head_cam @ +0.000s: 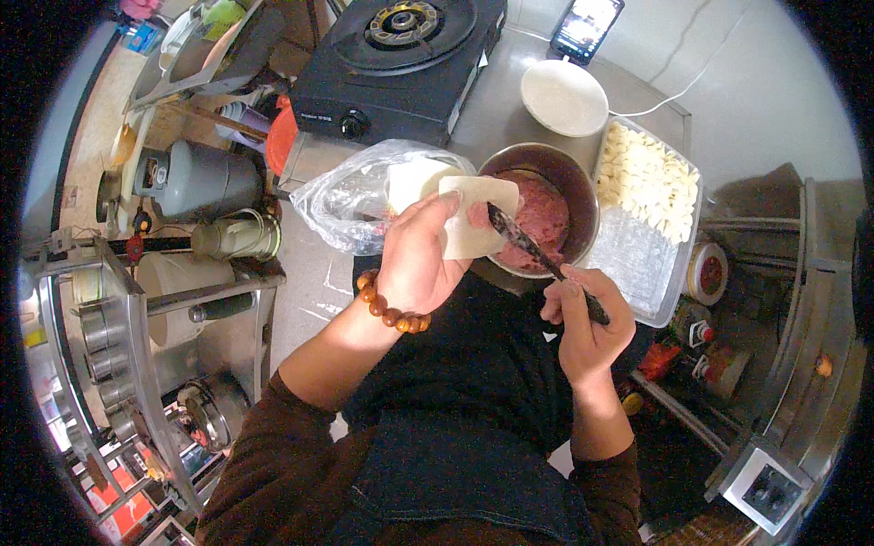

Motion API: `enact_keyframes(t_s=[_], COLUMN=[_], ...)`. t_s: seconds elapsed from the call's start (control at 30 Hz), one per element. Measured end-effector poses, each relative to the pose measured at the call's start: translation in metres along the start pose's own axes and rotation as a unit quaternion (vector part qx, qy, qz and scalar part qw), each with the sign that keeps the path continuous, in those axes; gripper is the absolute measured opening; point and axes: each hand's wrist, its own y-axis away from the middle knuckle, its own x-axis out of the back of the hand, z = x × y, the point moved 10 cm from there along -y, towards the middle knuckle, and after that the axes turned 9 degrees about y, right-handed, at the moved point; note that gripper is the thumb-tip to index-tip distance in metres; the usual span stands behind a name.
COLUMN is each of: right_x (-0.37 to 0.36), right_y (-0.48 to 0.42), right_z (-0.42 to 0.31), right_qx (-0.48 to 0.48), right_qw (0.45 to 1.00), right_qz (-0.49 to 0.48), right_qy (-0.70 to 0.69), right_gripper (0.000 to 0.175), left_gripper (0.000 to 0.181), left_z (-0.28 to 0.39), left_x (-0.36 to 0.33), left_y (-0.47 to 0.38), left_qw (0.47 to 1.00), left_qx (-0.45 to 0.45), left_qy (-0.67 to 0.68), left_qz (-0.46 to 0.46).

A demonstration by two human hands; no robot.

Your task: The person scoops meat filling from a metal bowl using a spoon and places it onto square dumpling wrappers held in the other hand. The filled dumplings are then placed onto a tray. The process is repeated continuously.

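Note:
My left hand [422, 256], with a wooden bead bracelet at the wrist, holds a square dough wrapper [471, 239] on its fingers. A dab of pink minced meat [479, 216] sits on the wrapper. My right hand [593, 317] grips a dark flat stick-like tool [529, 247], its tip at the meat dab. Beneath and behind the tool stands a round metal pot [590, 205] of pink minced filling [543, 211]. More pale wrappers [416, 181] lie in a clear plastic bag [341, 205] beside my left hand. To the right, a plastic tray [631, 273] holds many folded dumplings [642, 174] at its far end.
A white bowl [565, 97] stands beyond the pot, near a lit phone [587, 27] with a white cable. A black gas stove [396, 75] is at the back left. At far left are a gray gas cylinder [208, 181] and a metal rack [140, 341].

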Motion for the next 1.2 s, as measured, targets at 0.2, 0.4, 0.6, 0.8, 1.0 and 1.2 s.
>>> enact_keyframes(t_s=[0.2,0.4,0.6,0.8,1.0,1.2], right_x=[0.01,0.002,0.001,0.013,0.016,0.031], right_y=[-0.002,-0.002,-0.006,-0.016,-0.071,-0.199], right_z=[-0.019,-0.028,-0.023,-0.004,0.025,0.113], right_qx=[0.065,0.118,0.088,0.038,0.081,-0.022], right_qw=[0.983,0.983,0.975,0.978,0.953,0.924], right_qz=[0.005,-0.02,-0.031,-0.018,-0.12,-0.117], right_qy=[0.172,0.139,0.2,0.206,0.266,0.364], right_gripper=[0.016,0.014,0.015,0.014,0.04,0.04], left_gripper=[0.047,0.043,0.042,0.05,0.041,0.027], left_z=[0.0,0.006,0.002,0.019,0.044,0.045], left_x=[-0.002,0.012,0.011,0.033,0.033,-0.002], left_y=[0.005,0.001,0.004,-0.004,-0.012,-0.012], left_qw=[0.999,1.0,0.999,1.0,0.999,0.983], left_qx=[0.017,0.017,0.032,0.011,-0.017,-0.001], left_qy=[-0.001,0.003,0.019,-0.028,-0.012,0.06], left_qz=[-0.041,0.001,-0.034,-0.005,-0.038,-0.171])
